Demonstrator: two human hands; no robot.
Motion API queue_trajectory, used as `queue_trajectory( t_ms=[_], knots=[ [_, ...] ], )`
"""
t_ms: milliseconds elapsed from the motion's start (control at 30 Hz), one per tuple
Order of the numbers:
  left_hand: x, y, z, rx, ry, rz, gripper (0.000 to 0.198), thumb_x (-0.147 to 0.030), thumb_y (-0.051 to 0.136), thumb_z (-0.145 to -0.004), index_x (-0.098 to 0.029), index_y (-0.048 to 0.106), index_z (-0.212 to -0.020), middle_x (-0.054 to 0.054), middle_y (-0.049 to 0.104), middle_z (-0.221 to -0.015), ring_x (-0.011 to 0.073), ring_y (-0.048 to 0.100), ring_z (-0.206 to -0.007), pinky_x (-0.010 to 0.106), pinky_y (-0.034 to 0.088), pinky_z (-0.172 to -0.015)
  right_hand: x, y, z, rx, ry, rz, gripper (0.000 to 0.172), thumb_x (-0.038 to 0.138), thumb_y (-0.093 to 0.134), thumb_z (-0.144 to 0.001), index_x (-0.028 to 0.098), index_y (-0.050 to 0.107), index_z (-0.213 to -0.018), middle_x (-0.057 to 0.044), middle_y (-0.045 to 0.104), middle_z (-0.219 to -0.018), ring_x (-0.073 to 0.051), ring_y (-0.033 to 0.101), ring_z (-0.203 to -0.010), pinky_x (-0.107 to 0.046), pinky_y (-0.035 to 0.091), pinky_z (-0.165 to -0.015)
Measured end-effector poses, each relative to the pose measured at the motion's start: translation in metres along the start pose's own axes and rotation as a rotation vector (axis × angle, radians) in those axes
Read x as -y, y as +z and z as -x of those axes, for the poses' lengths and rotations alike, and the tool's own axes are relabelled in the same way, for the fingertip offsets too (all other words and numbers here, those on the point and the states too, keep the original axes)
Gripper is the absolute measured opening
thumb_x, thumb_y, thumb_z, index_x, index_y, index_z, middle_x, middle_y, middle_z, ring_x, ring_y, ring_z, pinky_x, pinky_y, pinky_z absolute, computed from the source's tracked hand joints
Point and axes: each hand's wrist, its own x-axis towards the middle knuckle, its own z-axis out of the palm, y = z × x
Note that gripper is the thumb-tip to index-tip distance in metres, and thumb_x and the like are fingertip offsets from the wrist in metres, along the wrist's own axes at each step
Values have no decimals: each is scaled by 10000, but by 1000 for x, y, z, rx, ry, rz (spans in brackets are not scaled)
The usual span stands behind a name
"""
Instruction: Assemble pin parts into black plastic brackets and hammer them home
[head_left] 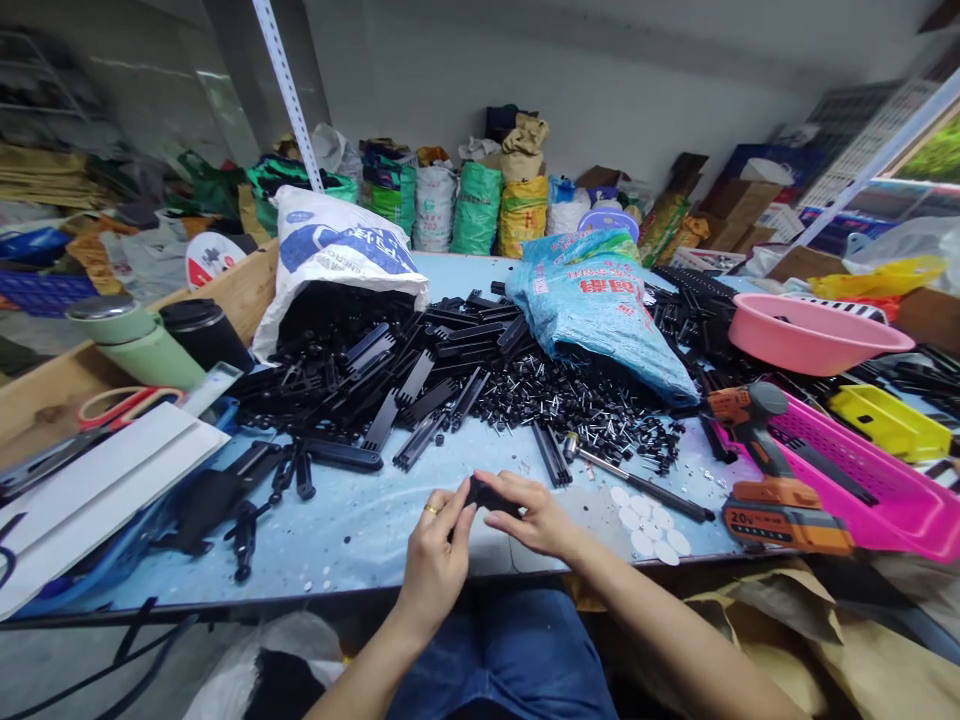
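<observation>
Both hands meet near the table's front edge around a small black plastic part (491, 497). My left hand (442, 535) pinches its left end between thumb and fingers. From the other side, my right hand (529, 515) grips the same part, the thumb below and the fingers above. Much of the part is hidden by the fingers, so its exact kind does not show. Just beyond lie a pair of long black plastic strips (552, 455) and a small hammer (637, 480) with a metal head. A heap of small black pins (570, 405) spreads farther back.
A white sack (341, 240) and a blue sack (592, 300) spill black parts. An orange cordless drill (780, 510) lies at right, beside a pink basket (900, 500) and pink basin (817, 335). White discs (652, 525) sit near the edge. Scissors (112, 410) and a green cup (146, 345) stand left.
</observation>
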Motion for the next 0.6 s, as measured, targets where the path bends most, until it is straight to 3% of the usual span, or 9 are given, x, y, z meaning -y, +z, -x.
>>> queue_trajectory(
  t_ms=[100, 167, 233, 333, 400, 433, 500, 600],
  knots=[
    [-1, 8, -1, -175, 36, -6, 352, -307, 386, -903, -174, 592, -1155, 99, 600, -927, 180, 574, -861, 313, 490, -772, 5, 20, 3, -155, 57, -81, 482, 456, 403, -913, 252, 419, -1349, -57, 550, -882, -163, 536, -782, -317, 480, -731],
    [3, 11, -3, -163, 62, -5, 352, -317, 384, -904, -176, 599, -1144, 99, 604, -923, 181, 575, -851, 315, 495, -765, 5, 29, 5, -167, 100, -96, 483, 450, 391, -918, 259, 399, -1362, -58, 543, -890, -162, 543, -776, -311, 486, -714],
    [11, 13, -2, -102, 47, 2, 359, -338, 378, -904, -180, 602, -1136, 89, 605, -889, 178, 582, -813, 316, 503, -742, 2, 29, 6, -96, 135, -57, 485, 450, 367, -926, 264, 378, -1374, -53, 556, -902, -160, 553, -782, -305, 486, -724],
    [23, 18, 1, -96, -86, -60, 392, -336, 332, -916, -181, 554, -1200, 81, 594, -878, 174, 594, -737, 326, 518, -684, -10, 11, -1, 54, 222, 199, 459, 426, 326, -943, 276, 373, -1374, -54, 586, -983, -178, 564, -876, -325, 467, -799],
    [29, 21, 3, -85, -112, -221, 404, -286, 335, -905, -200, 494, -1267, 112, 577, -1020, 204, 603, -841, 368, 515, -737, -24, -7, -8, 22, 402, 523, 467, 400, 373, -929, 249, 380, -1372, -96, 572, -1084, -231, 542, -981, -380, 442, -846],
    [31, 22, 3, -34, -68, -322, 416, -237, 351, -887, -221, 477, -1283, 124, 552, -1116, 230, 584, -948, 411, 493, -810, -32, -16, -11, -37, 522, 691, 489, 383, 417, -913, 221, 380, -1372, -127, 560, -1112, -263, 525, -1016, -409, 432, -851],
    [34, 22, -1, 184, 108, -497, 487, -111, 378, -821, -265, 490, -1270, 109, 509, -1246, 274, 476, -1152, 523, 370, -962, -47, -32, -13, -100, 717, 924, 540, 319, 497, -872, 156, 374, -1372, -177, 565, -1095, -310, 499, -1052, -433, 427, -836],
    [37, 18, -13, 561, 330, -636, 561, 2, 362, -760, -293, 547, -1200, 73, 603, -1129, 255, 463, -1164, 595, 232, -1020, -60, -54, -2, 6, 723, 957, 578, 200, 538, -812, 93, 379, -1357, -171, 609, -1030, -299, 501, -1049, -384, 429, -841]
  ],
)
